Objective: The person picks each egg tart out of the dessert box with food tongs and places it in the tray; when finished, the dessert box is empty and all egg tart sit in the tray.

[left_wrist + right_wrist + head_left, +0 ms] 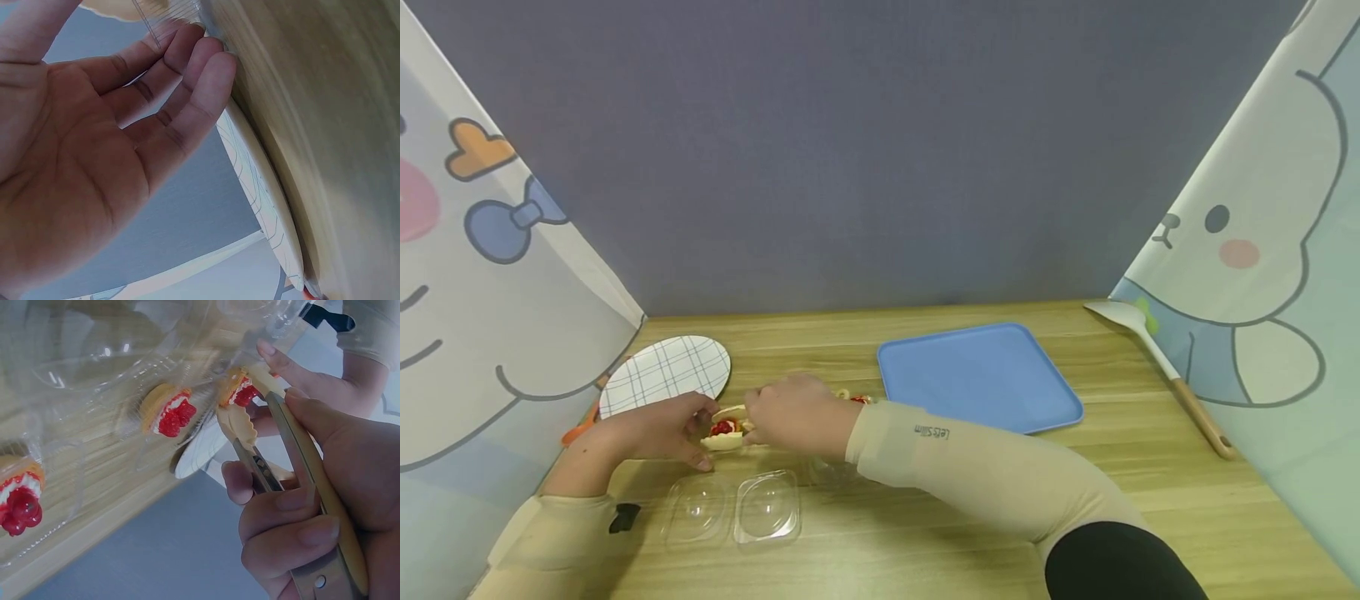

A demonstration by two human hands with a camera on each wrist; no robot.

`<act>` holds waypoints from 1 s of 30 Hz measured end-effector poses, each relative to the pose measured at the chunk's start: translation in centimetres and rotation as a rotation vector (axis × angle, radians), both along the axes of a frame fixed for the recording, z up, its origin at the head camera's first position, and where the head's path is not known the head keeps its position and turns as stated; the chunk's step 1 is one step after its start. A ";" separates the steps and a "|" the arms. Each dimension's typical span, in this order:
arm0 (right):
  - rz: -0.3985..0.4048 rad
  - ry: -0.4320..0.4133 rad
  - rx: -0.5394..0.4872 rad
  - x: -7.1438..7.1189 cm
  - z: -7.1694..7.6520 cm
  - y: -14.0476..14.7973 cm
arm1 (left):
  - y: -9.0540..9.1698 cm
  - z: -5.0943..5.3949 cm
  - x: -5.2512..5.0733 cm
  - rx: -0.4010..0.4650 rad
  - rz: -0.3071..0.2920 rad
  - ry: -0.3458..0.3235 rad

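Note:
My right hand grips a pair of cream-coloured tongs with metal along the arms. Between the tongs' scalloped tips is a small tart topped with cream and red fruit. Opposite, my left hand has its thumb and fingers apart, around the tart's near surroundings. In the left wrist view, the left fingertips touch the edge of a clear plastic container. Two more tarts, one in the middle and one at the lower left, sit in clear plastic packaging in the right wrist view.
Transparent domed lids lie in front of the hands. A white checked plate stands behind the left hand, with something orange beside it. To the right are a blue tray and a white-headed cooking utensil with a wooden handle.

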State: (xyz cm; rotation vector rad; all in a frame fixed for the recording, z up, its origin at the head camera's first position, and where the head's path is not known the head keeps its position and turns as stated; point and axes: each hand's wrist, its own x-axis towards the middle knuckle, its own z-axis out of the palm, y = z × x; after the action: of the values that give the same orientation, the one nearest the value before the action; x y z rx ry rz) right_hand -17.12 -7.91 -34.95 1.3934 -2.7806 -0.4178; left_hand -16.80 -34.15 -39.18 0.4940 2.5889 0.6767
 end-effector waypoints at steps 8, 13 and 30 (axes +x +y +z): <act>-0.002 -0.028 -0.089 0.0 0.9 1.7 | 0.4 -0.2 -0.2 0.032 -0.035 0.018; -0.031 -0.048 -0.115 0.0 1.4 3.1 | 0.4 -0.2 0.0 0.032 -0.012 0.004; -0.111 0.006 -0.289 -0.7 2.9 9.3 | 0.1 0.0 0.1 -0.038 0.042 0.004</act>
State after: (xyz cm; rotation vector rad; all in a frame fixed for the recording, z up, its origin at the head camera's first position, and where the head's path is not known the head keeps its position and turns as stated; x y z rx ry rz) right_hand -17.86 1.43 -32.02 1.1768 -2.7810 -0.0170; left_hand -16.71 -34.05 -39.19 0.4300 2.6175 0.6401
